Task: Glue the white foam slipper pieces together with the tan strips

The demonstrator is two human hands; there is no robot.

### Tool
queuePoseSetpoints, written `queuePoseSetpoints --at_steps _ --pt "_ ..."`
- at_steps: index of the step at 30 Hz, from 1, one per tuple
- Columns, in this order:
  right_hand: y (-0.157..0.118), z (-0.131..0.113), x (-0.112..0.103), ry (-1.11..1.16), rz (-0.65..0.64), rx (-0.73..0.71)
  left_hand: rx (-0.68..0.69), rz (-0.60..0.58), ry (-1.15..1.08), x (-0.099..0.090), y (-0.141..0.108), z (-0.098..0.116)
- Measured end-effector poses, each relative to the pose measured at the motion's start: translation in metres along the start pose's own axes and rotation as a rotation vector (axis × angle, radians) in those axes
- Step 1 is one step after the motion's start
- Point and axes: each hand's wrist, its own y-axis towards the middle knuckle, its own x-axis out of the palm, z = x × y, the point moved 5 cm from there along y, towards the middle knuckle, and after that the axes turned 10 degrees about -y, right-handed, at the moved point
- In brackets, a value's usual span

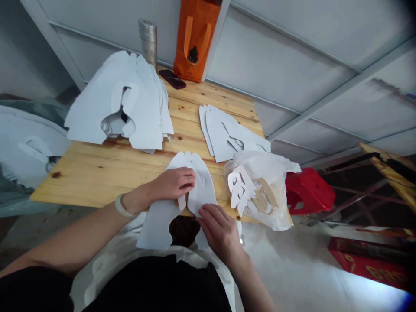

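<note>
A white die-cut cardboard sheet (156, 225) lies at the table's front edge, its lower part hanging over my lap. It has a slit down the middle and a rounded opening below. My left hand (177, 181) is closed, its curled fingers pinching the sheet beside the slit, where a narrow flap shows under them. With bent fingers pressed together, my right hand (222, 229) grips the right side of the sheet next to the opening; its fingertips are partly hidden. To the right, a clear plastic bag (281, 162) holds white and brown cardboard scraps (242, 186).
A tall stack of similar cutouts (87, 115) stands on the left of the wooden table (84, 173). A few flat cutouts (216, 138) lie back right. Behind are a phone (172, 79), a metallic cylinder (148, 41) and an orange bag (195, 65). A red stool (312, 190) stands right.
</note>
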Motion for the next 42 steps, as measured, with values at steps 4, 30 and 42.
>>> queuePoseSetpoints --at_steps 4,30,42 --pt "0.002 0.004 0.009 -0.127 -0.065 -0.185 -0.002 0.000 -0.018 0.001 0.000 -0.002" --pt "0.020 -0.001 0.016 -0.182 -0.114 -0.321 0.046 -0.005 -0.015 0.006 -0.001 -0.008" --pt "0.040 0.012 0.020 0.140 -0.065 0.201 0.072 -0.014 -0.026 0.005 -0.002 -0.009"
